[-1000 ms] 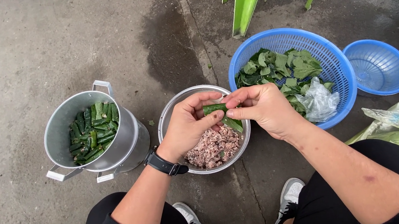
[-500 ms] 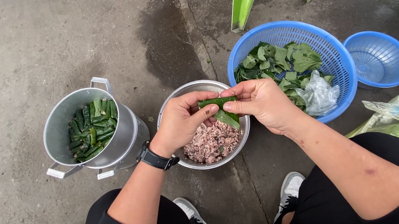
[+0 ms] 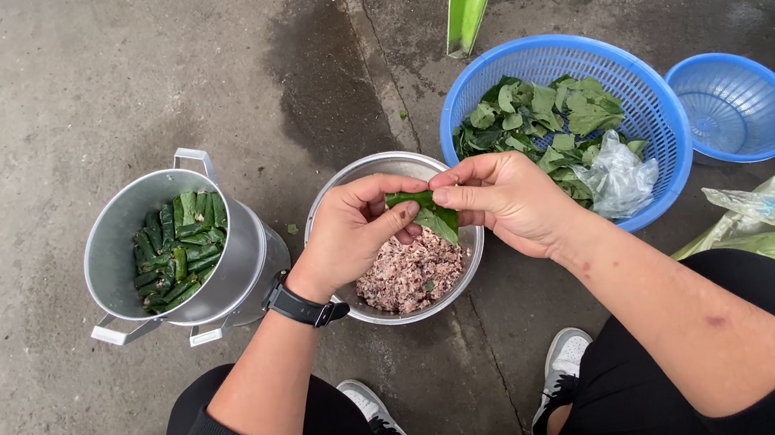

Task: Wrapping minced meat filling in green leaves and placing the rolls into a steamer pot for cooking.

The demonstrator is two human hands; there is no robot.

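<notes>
Above the steel bowl [image 3: 337, 216] of minced meat [image 3: 411, 275], our left hand [image 3: 354, 230] and right hand [image 3: 506, 201] pinch a green leaf [image 3: 429, 214] between closed fingertips — a slack grip could unroll it, spilling filling short of the pot [image 3: 121, 225] of rolls [image 3: 178, 252] — or the leaf basket [image 3: 662, 123] beyond

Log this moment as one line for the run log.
left hand: holds leaf | right hand: holds leaf | under hands: bowl of minced meat | left: pot of rolls | right: basket of leaves
</notes>
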